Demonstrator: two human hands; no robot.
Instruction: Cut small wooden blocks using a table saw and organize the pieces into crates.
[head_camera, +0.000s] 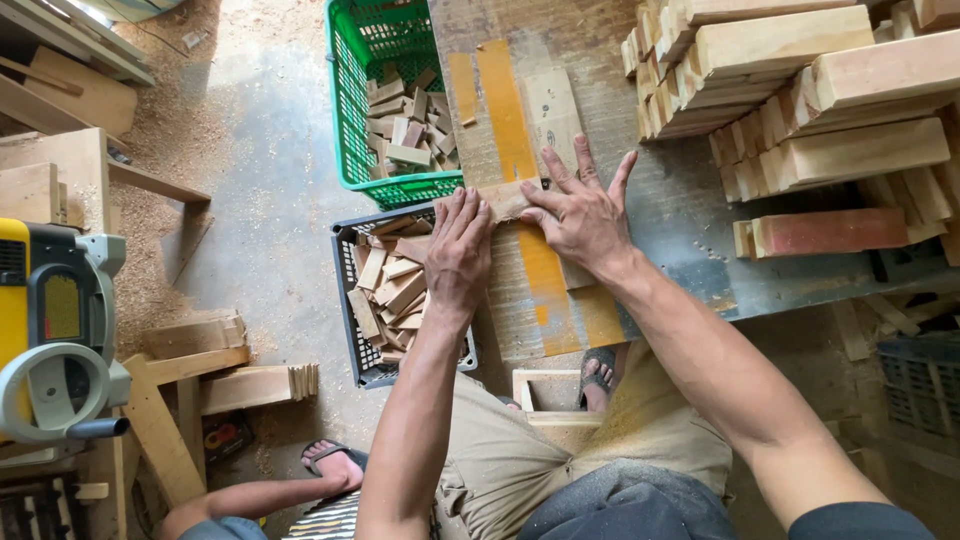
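Observation:
Both my hands rest on a worn wooden workbench (650, 210) with orange stripes. My left hand (458, 250) lies flat at the bench's left edge, its fingertips on a small flat piece of wood (505, 200). My right hand (580, 215) is spread wide, thumb and fingers pressing the same piece from the right. The piece lies flat between the two hands, partly covered by them.
Stacked pale wooden blocks (800, 90) fill the bench's right side. A green basket (370, 90) and a dark crate (350, 300) of wood offcuts stand on the floor at left. A yellow machine (45, 320) sits far left. Another person's leg and sandalled foot (335, 465) are at the bottom.

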